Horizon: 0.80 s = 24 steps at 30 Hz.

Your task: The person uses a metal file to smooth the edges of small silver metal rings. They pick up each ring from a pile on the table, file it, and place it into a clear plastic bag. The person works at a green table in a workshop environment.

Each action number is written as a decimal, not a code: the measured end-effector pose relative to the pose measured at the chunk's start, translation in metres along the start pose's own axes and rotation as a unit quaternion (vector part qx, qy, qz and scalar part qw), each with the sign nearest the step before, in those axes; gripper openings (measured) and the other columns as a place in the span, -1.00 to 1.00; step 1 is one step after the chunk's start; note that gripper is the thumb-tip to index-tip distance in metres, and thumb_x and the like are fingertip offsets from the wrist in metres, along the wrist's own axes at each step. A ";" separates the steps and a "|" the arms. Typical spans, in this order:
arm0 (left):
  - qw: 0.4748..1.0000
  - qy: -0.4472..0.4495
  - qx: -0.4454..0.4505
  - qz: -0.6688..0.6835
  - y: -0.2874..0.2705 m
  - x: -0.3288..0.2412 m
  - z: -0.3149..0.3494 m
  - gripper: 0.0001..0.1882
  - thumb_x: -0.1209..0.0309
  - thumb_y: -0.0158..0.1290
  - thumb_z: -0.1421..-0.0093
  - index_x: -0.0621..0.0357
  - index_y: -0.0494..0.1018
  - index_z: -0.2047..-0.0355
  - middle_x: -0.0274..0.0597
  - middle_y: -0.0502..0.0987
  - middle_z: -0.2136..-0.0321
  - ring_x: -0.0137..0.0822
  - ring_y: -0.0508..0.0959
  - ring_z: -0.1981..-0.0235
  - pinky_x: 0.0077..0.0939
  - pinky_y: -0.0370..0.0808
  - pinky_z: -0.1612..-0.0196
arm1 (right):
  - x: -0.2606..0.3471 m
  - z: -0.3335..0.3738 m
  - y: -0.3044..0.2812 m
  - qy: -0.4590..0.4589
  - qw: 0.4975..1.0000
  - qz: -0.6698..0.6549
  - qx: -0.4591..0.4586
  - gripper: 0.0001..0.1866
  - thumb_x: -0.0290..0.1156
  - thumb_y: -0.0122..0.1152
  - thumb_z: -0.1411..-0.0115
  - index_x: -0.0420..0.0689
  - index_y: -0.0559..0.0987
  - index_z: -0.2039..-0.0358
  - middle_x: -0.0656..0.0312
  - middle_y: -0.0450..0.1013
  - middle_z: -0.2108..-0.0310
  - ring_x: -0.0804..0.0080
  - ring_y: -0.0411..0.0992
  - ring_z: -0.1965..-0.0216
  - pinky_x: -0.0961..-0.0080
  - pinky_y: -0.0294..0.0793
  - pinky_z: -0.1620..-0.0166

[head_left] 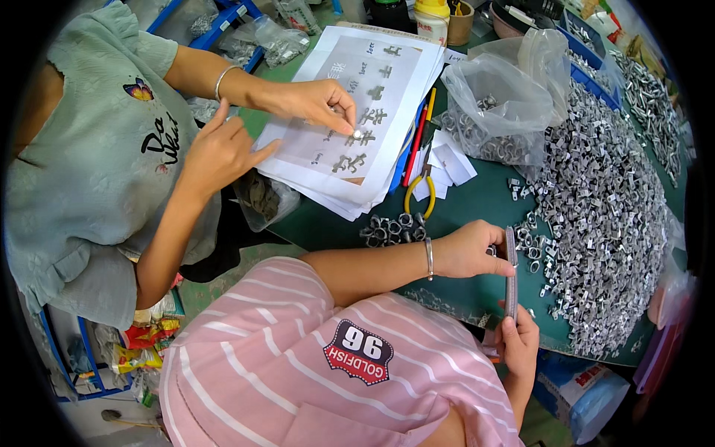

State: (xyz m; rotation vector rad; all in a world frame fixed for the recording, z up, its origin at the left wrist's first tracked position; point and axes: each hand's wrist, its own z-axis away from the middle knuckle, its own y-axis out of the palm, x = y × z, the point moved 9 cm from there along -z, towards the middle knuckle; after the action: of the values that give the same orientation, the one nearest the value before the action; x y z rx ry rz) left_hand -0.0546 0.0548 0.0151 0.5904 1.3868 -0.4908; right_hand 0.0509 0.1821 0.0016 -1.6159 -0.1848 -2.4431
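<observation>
My left hand [469,251], with a silver bracelet at the wrist, grips the upper part of a thin grey bar-like thing [511,279]. It stands nearly upright in the picture and shows a ribbed, narrow side; its exact kind I cannot make out. A small metal ring [491,252] shows by the left fingers. My right hand [519,341] is closed around the lower end of the same grey thing, thumb along it. Right beside my hands lie loose metal clamp rings [532,242] on the green table [462,216]. More dark metal rings [387,231] lie behind my left forearm.
A large heap of small metal parts [596,223] covers the table's right side. A plastic bag of rings [506,112], yellow-handled pliers [421,190] and a red pen [415,145] lie ahead. At left, a co-worker's hand [320,104] holds a small shiny piece over printed sheets [313,82].
</observation>
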 end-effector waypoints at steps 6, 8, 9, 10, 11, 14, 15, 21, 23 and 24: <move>0.999 -0.020 -0.020 -0.020 -0.001 -0.009 0.008 -0.75 0.40 0.22 0.03 0.23 0.47 0.35 -0.31 0.50 0.43 -0.53 0.44 0.40 -0.62 0.40 0.29 | 0.001 0.001 0.008 0.007 0.999 -0.035 0.003 -0.62 -0.28 0.00 -0.22 -0.33 0.37 0.09 0.38 0.25 0.72 0.72 0.15 0.74 0.76 0.08 0.68; 1.000 -0.003 -0.021 0.012 0.001 -0.011 0.009 -0.75 0.40 0.22 0.04 0.22 0.47 0.35 -0.32 0.49 0.45 -0.53 0.44 0.41 -0.63 0.40 0.30 | 0.002 0.000 0.010 0.015 0.999 -0.038 0.011 -0.62 -0.28 0.00 -0.22 -0.33 0.37 0.09 0.37 0.26 0.72 0.72 0.15 0.75 0.75 0.08 0.69; 1.000 -0.005 -0.022 0.013 0.001 -0.011 0.010 -0.75 0.40 0.22 0.03 0.22 0.46 0.35 -0.32 0.49 0.45 -0.53 0.44 0.41 -0.63 0.40 0.31 | 0.002 0.001 0.011 0.019 0.999 -0.039 0.015 -0.62 -0.28 0.00 -0.22 -0.33 0.37 0.09 0.37 0.26 0.72 0.72 0.15 0.76 0.75 0.08 0.69; 1.000 -0.006 -0.023 0.014 0.001 -0.012 0.010 -0.75 0.41 0.22 0.03 0.22 0.46 0.35 -0.33 0.48 0.45 -0.54 0.44 0.41 -0.63 0.40 0.31 | 0.002 0.002 0.010 0.022 0.999 -0.040 0.014 -0.62 -0.28 0.00 -0.22 -0.33 0.37 0.09 0.37 0.26 0.72 0.72 0.15 0.76 0.75 0.08 0.69; 1.000 -0.007 -0.026 0.014 0.000 -0.013 0.011 -0.75 0.41 0.21 0.03 0.22 0.46 0.35 -0.33 0.47 0.46 -0.54 0.43 0.42 -0.64 0.40 0.32 | 0.002 0.002 0.011 0.024 0.999 -0.042 0.013 -0.62 -0.28 0.00 -0.22 -0.33 0.37 0.09 0.37 0.25 0.73 0.72 0.15 0.76 0.75 0.08 0.69; 0.999 0.015 -0.037 0.029 -0.001 -0.012 0.011 -0.75 0.41 0.21 0.02 0.22 0.45 0.33 -0.35 0.46 0.45 -0.56 0.41 0.46 -0.66 0.39 0.35 | 0.003 0.001 0.011 0.023 0.999 -0.039 0.012 -0.62 -0.27 0.00 -0.22 -0.33 0.38 0.09 0.37 0.25 0.73 0.71 0.16 0.75 0.75 0.10 0.69; 0.996 -0.022 -0.064 0.065 -0.006 -0.008 0.011 -0.75 0.42 0.21 0.02 0.22 0.46 0.34 -0.36 0.46 0.45 -0.56 0.40 0.47 -0.67 0.38 0.35 | 0.003 0.001 0.010 0.020 0.999 -0.038 0.011 -0.62 -0.27 0.00 -0.22 -0.33 0.38 0.09 0.37 0.25 0.73 0.71 0.16 0.75 0.75 0.10 0.68; 0.990 -0.014 -0.129 0.046 -0.038 -0.014 0.010 -0.73 0.42 0.21 0.03 0.18 0.48 0.29 -0.39 0.41 0.48 -0.58 0.36 0.42 -0.71 0.34 0.32 | -0.009 0.003 0.004 0.001 1.000 -0.022 0.005 -0.62 -0.27 0.01 -0.22 -0.32 0.39 0.09 0.37 0.27 0.72 0.70 0.19 0.74 0.75 0.13 0.67; 0.993 0.013 -0.115 -0.005 -0.036 -0.016 0.011 -0.71 0.42 0.21 0.04 0.17 0.48 0.27 -0.38 0.41 0.48 -0.57 0.36 0.41 -0.70 0.34 0.32 | -0.010 0.004 0.004 0.010 1.000 -0.010 0.004 -0.63 -0.27 0.01 -0.21 -0.31 0.39 0.09 0.37 0.27 0.73 0.70 0.19 0.74 0.75 0.13 0.67; 0.993 0.006 -0.114 -0.001 -0.034 -0.015 0.011 -0.71 0.42 0.21 0.04 0.18 0.48 0.27 -0.38 0.41 0.48 -0.57 0.36 0.40 -0.69 0.34 0.31 | -0.011 0.004 0.005 0.014 1.000 -0.003 0.003 -0.63 -0.28 0.01 -0.21 -0.31 0.39 0.09 0.37 0.26 0.73 0.70 0.19 0.74 0.75 0.13 0.67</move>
State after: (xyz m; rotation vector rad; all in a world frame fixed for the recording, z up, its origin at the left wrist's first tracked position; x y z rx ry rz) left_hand -0.0697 0.0216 0.0274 0.4055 1.4320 -0.3248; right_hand 0.0594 0.1792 -0.0068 -1.5790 -0.1933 -2.4669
